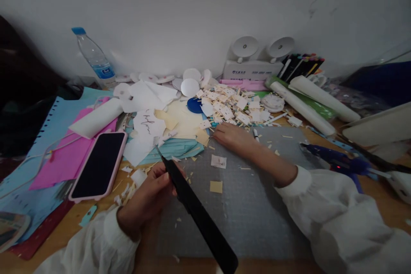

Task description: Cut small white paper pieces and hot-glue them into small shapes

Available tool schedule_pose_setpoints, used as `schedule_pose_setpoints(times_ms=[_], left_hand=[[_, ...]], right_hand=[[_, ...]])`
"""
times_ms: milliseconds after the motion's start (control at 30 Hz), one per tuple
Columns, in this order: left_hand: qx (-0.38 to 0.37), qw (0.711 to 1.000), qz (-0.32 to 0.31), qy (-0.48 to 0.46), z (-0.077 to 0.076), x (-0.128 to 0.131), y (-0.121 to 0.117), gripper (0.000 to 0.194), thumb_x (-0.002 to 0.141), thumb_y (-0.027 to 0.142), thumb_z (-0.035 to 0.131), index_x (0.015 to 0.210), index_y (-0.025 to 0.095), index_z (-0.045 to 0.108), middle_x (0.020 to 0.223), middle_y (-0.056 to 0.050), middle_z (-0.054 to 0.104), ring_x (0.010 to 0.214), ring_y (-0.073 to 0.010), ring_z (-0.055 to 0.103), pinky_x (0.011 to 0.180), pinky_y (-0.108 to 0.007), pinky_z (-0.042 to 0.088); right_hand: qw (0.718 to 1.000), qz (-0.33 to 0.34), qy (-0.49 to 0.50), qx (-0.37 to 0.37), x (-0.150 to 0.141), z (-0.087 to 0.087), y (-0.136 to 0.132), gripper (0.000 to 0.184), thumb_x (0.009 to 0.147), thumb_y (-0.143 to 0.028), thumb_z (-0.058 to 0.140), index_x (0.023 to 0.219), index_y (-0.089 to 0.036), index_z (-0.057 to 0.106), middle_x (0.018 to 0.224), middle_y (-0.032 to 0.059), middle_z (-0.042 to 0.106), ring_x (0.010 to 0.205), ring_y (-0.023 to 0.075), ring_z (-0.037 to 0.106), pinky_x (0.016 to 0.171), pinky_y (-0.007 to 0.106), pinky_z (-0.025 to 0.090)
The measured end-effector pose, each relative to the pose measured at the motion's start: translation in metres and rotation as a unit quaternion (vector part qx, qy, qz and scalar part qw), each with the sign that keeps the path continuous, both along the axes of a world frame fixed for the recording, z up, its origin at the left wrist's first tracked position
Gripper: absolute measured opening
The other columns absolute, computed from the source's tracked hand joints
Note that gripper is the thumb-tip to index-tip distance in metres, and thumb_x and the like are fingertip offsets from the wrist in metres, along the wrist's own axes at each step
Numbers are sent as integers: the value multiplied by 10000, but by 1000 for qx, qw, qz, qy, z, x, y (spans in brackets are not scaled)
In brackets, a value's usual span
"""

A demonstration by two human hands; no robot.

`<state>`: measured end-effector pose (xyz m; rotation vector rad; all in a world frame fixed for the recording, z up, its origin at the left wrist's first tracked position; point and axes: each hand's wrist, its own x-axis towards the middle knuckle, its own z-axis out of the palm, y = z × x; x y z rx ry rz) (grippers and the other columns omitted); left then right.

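My left hand [148,197] is closed around a long black craft knife [195,212], its thin tip pointing up and away toward the paper scraps. My right hand [231,135] reaches forward, palm down, to the near edge of a heap of small white and cream paper tags [236,105]; its fingers curl at the heap, and I cannot make out whether they hold one. Between the hands lies a grey cutting mat [244,205] with a small white tag [218,161] and a cream square [216,186] on it.
A phone in a pink case [98,165] lies left on pink and blue paper. A water bottle [95,58], white discs, rolled white sheets [305,109], markers [302,65] and a blue glue gun [340,162] ring the desk. Paper offcuts litter everything.
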<state>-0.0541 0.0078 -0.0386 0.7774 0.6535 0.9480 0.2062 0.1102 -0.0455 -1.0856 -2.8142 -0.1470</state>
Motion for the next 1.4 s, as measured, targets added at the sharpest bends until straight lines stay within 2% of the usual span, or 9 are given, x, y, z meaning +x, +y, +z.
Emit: schedule_pose_setpoints(times_ms=[233,467,600,767,833,933,1100,1267,1400], left_hand=[[-11,1000,3,7,8,2,-2,324,652,445,773,756,148,698,610,3,577,484,-68,472,456,-170,358],[-15,1000,-2,4,8,2,-3,315,645,454,773,753,165,706,629,0,588,484,-72,473,444,-171,357],[-26,1000,-6,3,8,2,-4,314,621,445,790,742,168,706,637,-4,593,504,-76,478,461,-168,374],[-36,999,-17,12,10,6,-4,300,605,422,804,721,162,709,631,-9,586,518,-89,493,472,-180,383],[-37,999,-17,13,11,7,-4,300,596,421,808,714,163,711,636,-12,592,522,-96,503,483,-193,393],[-34,999,-11,9,13,8,-6,286,601,412,807,713,168,711,633,-5,596,512,-91,497,482,-197,400],[-38,999,-7,-29,28,21,-18,288,579,379,831,720,157,711,651,1,619,521,-74,516,477,-164,424],[-19,996,-62,-54,51,50,-36,222,657,318,798,762,142,714,698,-17,664,586,-88,592,552,-165,482],[-13,998,-56,-9,60,72,-42,167,702,264,769,781,133,705,715,-12,675,618,-76,611,595,-153,489]], right_hand=[[998,-26,51,-14,-3,3,-2,192,903,-141,448,801,-136,610,830,105,603,823,209,536,745,330,422],[983,-81,152,-56,39,36,-59,166,922,-224,417,854,-190,565,764,30,624,666,138,581,606,242,448],[972,-115,170,-115,63,28,-92,131,925,-249,436,889,-207,556,816,31,633,716,144,602,634,254,463],[962,-132,191,-141,69,16,-104,129,920,-252,457,914,-209,579,870,37,651,787,159,625,699,286,498],[959,-132,216,-130,70,21,-105,156,919,-239,448,992,-219,584,947,45,662,857,169,634,751,307,509],[955,-136,257,-55,72,37,-115,227,910,-191,425,1079,-239,569,1034,50,659,944,185,632,821,340,505],[947,-141,282,70,62,62,-148,296,853,-107,484,1099,-260,542,1003,54,645,956,197,617,856,352,490],[962,-46,268,-12,30,70,-173,489,812,-172,556,1277,-227,417,1131,103,587,1040,225,581,866,370,504],[938,1,341,-59,8,69,-175,630,761,-317,627,1314,-216,344,1091,101,584,969,232,590,794,355,527]])
